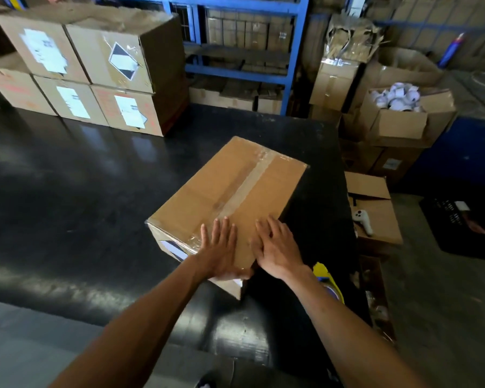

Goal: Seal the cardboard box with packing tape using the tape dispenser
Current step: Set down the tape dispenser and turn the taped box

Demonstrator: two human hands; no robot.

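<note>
A brown cardboard box (221,186) sits closed on the black table (76,191), with a strip of clear packing tape (246,186) running along its top seam. My left hand (221,247) lies flat on the near end of the box top, fingers spread, over the tape's end. My right hand (276,247) rests flat beside it at the near right corner. Both hands hold nothing. A yellow and blue tape dispenser (328,281) lies on the table just right of my right forearm, partly hidden by it.
Stacked labelled cartons (95,79) stand at the table's far left. Blue shelving (249,68) is behind. Right of the table, open cartons (398,119) hold white rolls, a lower box (375,208) carries a white handheld device (363,219), and a black crate (465,228) sits on the floor.
</note>
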